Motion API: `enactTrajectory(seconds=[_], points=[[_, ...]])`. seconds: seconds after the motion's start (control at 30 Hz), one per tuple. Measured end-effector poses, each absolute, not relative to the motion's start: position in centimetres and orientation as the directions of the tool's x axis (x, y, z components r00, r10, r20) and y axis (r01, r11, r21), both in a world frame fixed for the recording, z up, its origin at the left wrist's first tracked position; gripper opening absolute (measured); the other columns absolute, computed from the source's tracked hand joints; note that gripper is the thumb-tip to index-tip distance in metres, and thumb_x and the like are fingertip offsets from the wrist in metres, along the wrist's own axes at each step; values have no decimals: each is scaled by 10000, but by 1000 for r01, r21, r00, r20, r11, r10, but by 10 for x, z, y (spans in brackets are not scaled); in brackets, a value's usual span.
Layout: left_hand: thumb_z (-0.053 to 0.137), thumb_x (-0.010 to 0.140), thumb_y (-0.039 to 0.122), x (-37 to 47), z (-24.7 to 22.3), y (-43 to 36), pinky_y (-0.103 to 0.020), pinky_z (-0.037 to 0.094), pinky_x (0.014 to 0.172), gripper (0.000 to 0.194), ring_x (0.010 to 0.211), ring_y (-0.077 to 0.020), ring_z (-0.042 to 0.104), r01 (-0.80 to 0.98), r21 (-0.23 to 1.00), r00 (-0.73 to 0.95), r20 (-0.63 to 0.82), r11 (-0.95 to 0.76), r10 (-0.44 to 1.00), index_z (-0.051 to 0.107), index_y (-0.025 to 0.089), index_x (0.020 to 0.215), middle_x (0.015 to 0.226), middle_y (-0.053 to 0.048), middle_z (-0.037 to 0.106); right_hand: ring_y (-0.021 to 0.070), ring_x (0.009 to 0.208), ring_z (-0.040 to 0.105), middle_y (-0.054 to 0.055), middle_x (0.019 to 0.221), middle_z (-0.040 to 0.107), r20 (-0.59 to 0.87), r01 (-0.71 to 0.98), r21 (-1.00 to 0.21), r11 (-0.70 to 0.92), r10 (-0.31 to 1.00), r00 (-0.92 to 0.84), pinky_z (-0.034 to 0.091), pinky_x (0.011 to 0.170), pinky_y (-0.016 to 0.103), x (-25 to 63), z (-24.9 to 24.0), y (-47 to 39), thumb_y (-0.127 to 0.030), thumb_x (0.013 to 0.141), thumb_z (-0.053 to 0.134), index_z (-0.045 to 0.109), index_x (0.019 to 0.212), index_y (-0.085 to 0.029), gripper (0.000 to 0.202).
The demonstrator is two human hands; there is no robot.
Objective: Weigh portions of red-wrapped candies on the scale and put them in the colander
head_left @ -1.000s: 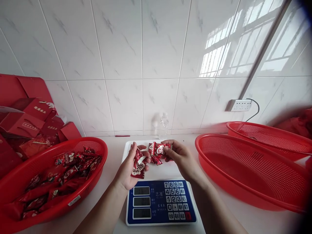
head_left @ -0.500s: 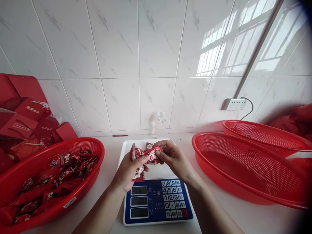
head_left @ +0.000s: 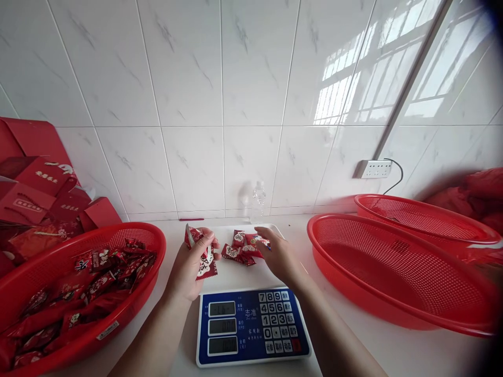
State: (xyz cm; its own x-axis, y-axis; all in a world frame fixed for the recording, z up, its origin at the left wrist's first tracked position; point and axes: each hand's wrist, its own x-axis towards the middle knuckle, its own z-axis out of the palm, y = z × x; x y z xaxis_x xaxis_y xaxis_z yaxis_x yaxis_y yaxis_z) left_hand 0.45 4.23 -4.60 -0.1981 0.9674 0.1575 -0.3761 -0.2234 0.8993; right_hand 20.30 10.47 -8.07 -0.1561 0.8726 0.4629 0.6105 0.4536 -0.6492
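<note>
Some red packets (head_left: pixel 207 268) in closed left grip (head_left: pixel 190 264), right grip (head_left: pixel 282 257) loosely open beside others (head_left: pixel 232 252), “志准” scale (head_left: pixel 251 348)

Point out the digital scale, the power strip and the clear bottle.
Digital scale (head_left: pixel 251 323): head view, blue front panel.
Power strip (head_left: pixel 376 169): head view, socket face.
Clear plastic bottle (head_left: pixel 258 198): head view, upper body.

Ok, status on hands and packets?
Left hand gripping red packets. Right hand open, at loose packets on the scale. Clear bottle behind.
</note>
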Motion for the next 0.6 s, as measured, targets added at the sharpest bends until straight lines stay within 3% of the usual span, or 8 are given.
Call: enactTrajectory(seconds=[0.13, 0.33, 0.5, 0.6], points=[[702, 753, 348, 7, -44, 41, -217, 476, 548, 217, 603, -107, 597, -357, 906, -186, 168, -226, 968, 573, 178, 792, 703, 22, 597, 252, 1179, 517, 88, 1224, 616, 465, 712, -475, 517, 834, -296, 402, 991, 445, 199, -73, 94, -233, 862, 484, 602, 1194, -234, 352], [710, 742, 355, 9, -42, 39, -225, 480, 554, 223, 622, -111, 588, -336, 915, -183, 169, -223, 968, 576, 188, 805, 711, 23, 596, 270, 1198, 516, 95, 1272, 592, 263, 739, -414, 532, 847, -462, 428, 963, 447, 200, -66, 85, -231, 848, 520, 616, 1199, -238, 364], [699, 746, 368, 11, -43, 38, -234, 480, 569, 231, 654, -118, 576, -309, 926, -142, 182, -218, 973, 569, 192, 817, 719, 21, 590, 260, 1117, 577, 64, 1217, 632, 217, 706, -452, 546, 834, -506, 439, 946, 437, 205, -59, 80, -266, 857, 533, 666, 1111, -269, 287], [685, 748, 400, 12, -44, 37, -236, 457, 551, 259, 601, -115, 565, -243, 959, -62, 133, -144, 989, 542, 207, 846, 705, 28, 587, 248, 1101, 579, 68, 1224, 626, 314, 637, -531, 559, 828, -465, 448, 929, 442, 205, -51, 74, -281, 874, 527, 627, 1165, -274, 308]])
